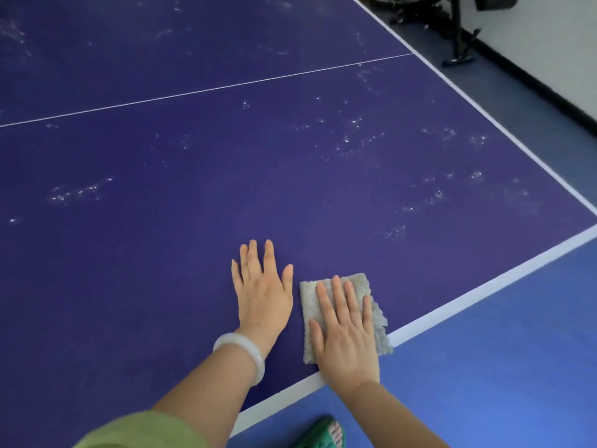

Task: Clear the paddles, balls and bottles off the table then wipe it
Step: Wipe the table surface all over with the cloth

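At the bottom edge, a green sleeve (139, 431) on the left arm and a foot in a green sandal (323, 434) are seen, the foot on a blue floor (500, 367). Above them, a dark blue table (193, 221) fills most of the view, crossed by a thin white centre line (206, 90) and bordered by a white edge stripe (484, 286).

The left hand (263, 286) is laid flat on the bare tabletop, fingers straight and slightly spread, with nothing held. A pale bracelet (240, 354) is worn on that wrist. Just beside it, the right hand (345, 331) is pressed palm-down on a grey cloth (308, 305), fingers straight and lying on top of it. The cloth is spread flat at the near edge of the table, partly over the white stripe.

No paddles, balls or bottles are seen on the visible part of the table, so clearing appears to be finished here and the wiping step is judged to be in hand. Pale smudges (352, 137) are scattered across the surface farther out. For the next move, the cloth would need to be pushed outward over those marks under steady palm pressure. A black stand (457, 33) is seen on the floor beyond the far corner.
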The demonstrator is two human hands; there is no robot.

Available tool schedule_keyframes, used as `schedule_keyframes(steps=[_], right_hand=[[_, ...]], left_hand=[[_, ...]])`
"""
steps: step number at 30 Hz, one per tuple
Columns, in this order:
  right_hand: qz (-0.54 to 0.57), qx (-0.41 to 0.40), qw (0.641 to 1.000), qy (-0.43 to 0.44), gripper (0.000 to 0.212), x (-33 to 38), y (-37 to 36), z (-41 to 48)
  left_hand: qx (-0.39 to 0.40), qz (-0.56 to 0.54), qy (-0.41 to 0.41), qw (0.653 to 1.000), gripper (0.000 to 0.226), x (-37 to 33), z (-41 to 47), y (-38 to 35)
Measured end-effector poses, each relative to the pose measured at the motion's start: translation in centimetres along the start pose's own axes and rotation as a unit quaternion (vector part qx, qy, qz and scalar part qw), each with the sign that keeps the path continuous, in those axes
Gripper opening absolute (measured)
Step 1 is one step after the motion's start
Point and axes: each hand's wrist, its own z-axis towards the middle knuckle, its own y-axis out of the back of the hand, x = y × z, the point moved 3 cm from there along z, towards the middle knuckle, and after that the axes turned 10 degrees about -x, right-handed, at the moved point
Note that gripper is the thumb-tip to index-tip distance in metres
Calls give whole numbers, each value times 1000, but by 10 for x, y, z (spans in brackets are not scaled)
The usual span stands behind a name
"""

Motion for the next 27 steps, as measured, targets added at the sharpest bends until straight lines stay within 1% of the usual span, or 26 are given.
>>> schedule_keyframes(steps=[3, 4, 5, 6, 8, 10, 11, 12, 13, 14, 15, 17, 18, 19, 21, 22, 23, 24, 25, 26, 27], right_hand=[[13, 14, 993, 114, 56, -29, 2, 5], [7, 13, 992, 127, 56, -48, 3, 12], [-3, 7, 993, 116, 56, -70, 6, 22], [-17, -3, 997, 79, 57, -94, 10, 32], [-33, -9, 998, -55, 56, -145, 17, 51], [-22, 17, 978, -205, 53, -175, 18, 64], [-18, 19, 966, -257, 55, -176, 17, 67], [-18, 13, 958, -286, 58, -166, 16, 70], [-19, 8, 959, -283, 58, -147, 15, 70], [-19, 3, 969, -246, 58, -122, 13, 71], [-15, -4, 983, -183, 57, -93, 10, 71], [-1, -6, 1000, -28, 59, -42, 4, 69], [8, 3, 999, 44, 59, -25, 2, 70], [16, 14, 994, 109, 59, -17, 0, 75], [15, 34, 977, 212, 58, -28, -2, 95], [-2, 35, 970, 240, 58, -44, -2, 108], [-28, 30, 970, 239, 58, -66, -1, 122], [-48, 17, 978, 203, 57, -93, 1, 139], [-53, 18, 990, 128, 57, -124, 3, 154], [-46, 27, 998, 24, 57, -155, 5, 168], [-33, 39, 995, -83, 58, -181, 9, 174]], left_hand=[[-7, 72, 17, 997, 67, -8, 4, -13], [-12, 85, 17, 996, 68, -9, 3, -14], [-13, 91, 18, 996, 69, -10, 3, -15], [-11, 98, 18, 995, 70, -10, 3, -16], [-9, 114, 17, 993, 68, -11, 3, -16], [-6, 122, 26, 992, 70, -12, 5, -16], [-3, 122, 29, 992, 71, -12, 5, -15], [-2, 120, 27, 992, 71, -13, 5, -15], [-1, 120, 22, 993, 70, -13, 5, -15], [-1, 119, 21, 993, 69, -13, 5, -15], [-1, 116, 22, 993, 69, -13, 6, -14], [-4, 110, 24, 994, 67, -14, 6, -13], [-6, 111, 23, 994, 67, -14, 5, -13], [-7, 113, 21, 993, 66, -14, 5, -13], [-5, 120, 21, 993, 66, -14, 6, -13], [-3, 123, 22, 992, 66, -14, 7, -13], [-2, 125, 23, 992, 67, -14, 7, -13], [-1, 126, 24, 992, 67, -14, 7, -13], [4, 128, 24, 991, 67, -14, 6, -13], [9, 133, 25, 991, 68, -14, 7, -14], [12, 137, 26, 990, 68, -14, 7, -14]])
